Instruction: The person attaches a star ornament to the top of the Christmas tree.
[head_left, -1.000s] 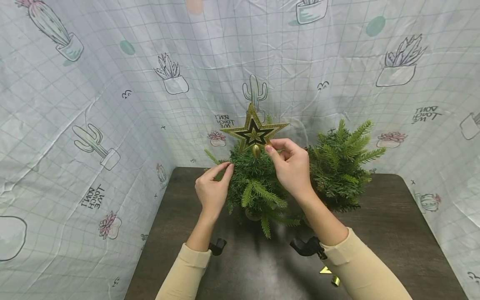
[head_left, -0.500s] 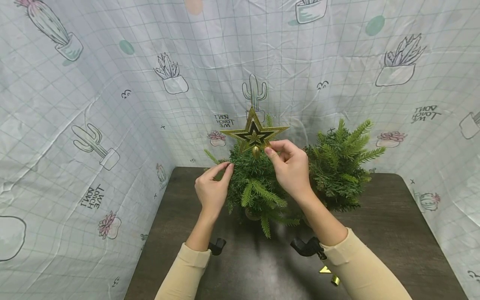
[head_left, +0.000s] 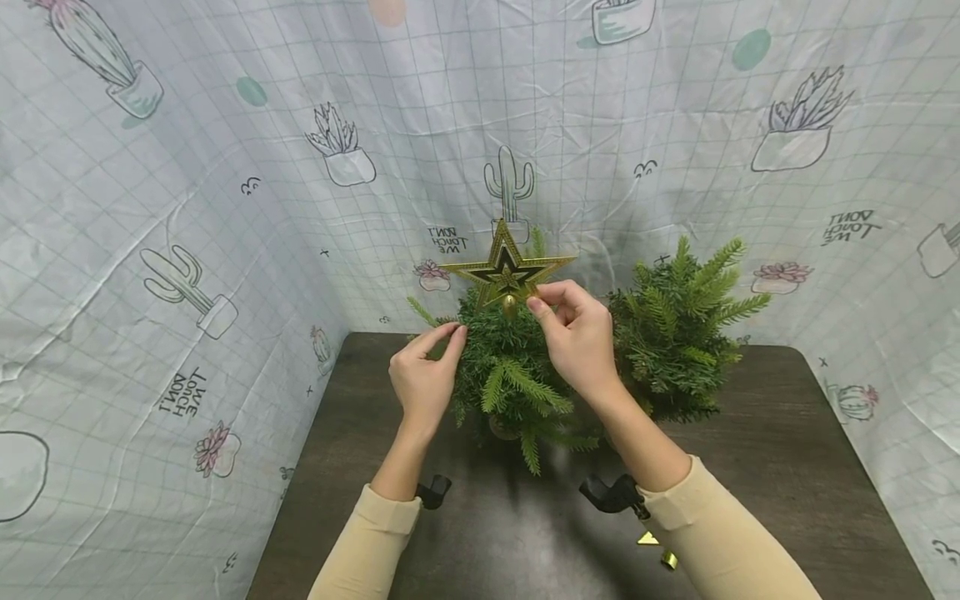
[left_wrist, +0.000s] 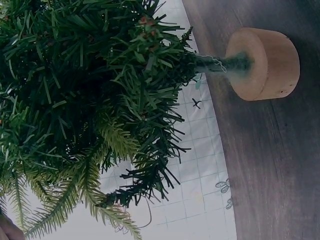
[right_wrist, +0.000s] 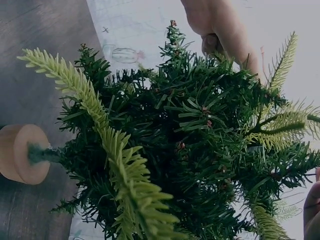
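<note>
A gold five-pointed star tree topper (head_left: 508,271) sits at the top of a small artificial Christmas tree (head_left: 517,375). My right hand (head_left: 581,337) pinches the star's lower right point between thumb and forefinger. The bulb-shaped gold socket below the star's centre overlaps the topmost needles. On the tree's left side, my left hand (head_left: 426,375) pinches a branch, thumb and forefinger meeting at its tip. Both wrist views show the tree's round wooden base (left_wrist: 265,65) standing on the table. Only part of my right hand (right_wrist: 312,212) shows in the right wrist view.
A second small tree (head_left: 678,342) stands to the right, near the table's back edge. Beside my right sleeve lies another shiny gold piece (head_left: 648,539), partly hidden. Behind the dark wooden table (head_left: 487,542) hangs a cactus-print curtain (head_left: 420,100).
My right hand has come down a little with the star, bringing its socket lower into the treetop needles. The left hand stays in place.
</note>
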